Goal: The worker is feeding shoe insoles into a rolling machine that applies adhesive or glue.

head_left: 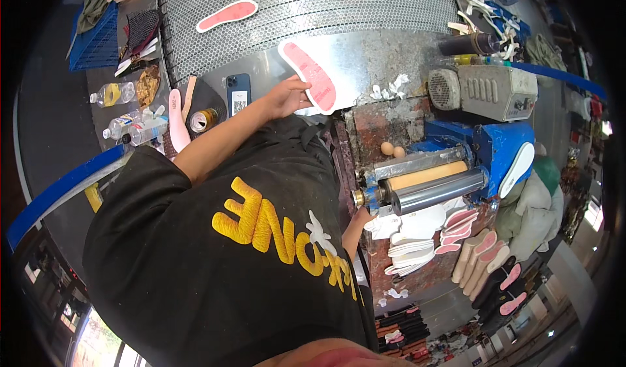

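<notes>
Black shirt (169,263) nearest; left hand (287,98) grips one pink insole (312,73); right hand (364,217), grip unclear; two loose insoles (227,16) lie on mesh belt (313,8).

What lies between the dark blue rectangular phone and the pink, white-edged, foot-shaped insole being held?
In the head view, the left hand lies between phone and insole, gripping the insole.

Bright, glare on metal plate (355,57), warped edges
</notes>
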A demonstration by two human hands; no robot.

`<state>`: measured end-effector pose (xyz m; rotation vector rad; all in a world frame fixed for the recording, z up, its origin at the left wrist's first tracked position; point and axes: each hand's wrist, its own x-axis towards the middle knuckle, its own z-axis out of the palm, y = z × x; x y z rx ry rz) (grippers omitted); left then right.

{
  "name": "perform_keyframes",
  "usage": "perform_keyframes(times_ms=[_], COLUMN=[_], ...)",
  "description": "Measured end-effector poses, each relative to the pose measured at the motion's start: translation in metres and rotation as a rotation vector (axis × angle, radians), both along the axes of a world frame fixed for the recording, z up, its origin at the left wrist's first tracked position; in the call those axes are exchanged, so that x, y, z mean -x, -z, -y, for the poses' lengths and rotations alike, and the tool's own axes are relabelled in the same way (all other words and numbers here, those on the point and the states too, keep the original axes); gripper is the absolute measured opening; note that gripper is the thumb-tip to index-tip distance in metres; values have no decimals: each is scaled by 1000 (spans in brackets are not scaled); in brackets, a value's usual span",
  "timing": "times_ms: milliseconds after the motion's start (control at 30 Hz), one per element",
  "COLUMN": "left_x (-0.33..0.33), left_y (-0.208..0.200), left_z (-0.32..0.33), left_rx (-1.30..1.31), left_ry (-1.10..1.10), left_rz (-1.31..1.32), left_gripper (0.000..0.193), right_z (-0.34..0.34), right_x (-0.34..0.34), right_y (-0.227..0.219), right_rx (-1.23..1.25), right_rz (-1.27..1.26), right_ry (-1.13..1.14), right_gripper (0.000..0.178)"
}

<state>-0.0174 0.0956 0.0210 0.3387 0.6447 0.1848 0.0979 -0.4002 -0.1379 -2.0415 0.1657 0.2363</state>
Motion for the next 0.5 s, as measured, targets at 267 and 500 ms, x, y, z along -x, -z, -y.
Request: perform_keyframes(times_ms=[267,500], left_x=[39,99], left_y=[56,75], left_z=[-38,-108], left_rx=[206,196], left_ry=[-222,-532], left_rz=[-82,12], left_gripper=[37,46], right_z=[-5,-6], right_x=[3,9], right_y=[-9,-14], right_rx=[-5,-8], right_rz=[-36,-59], right_ry=[5,25], right_gripper=[46,41])
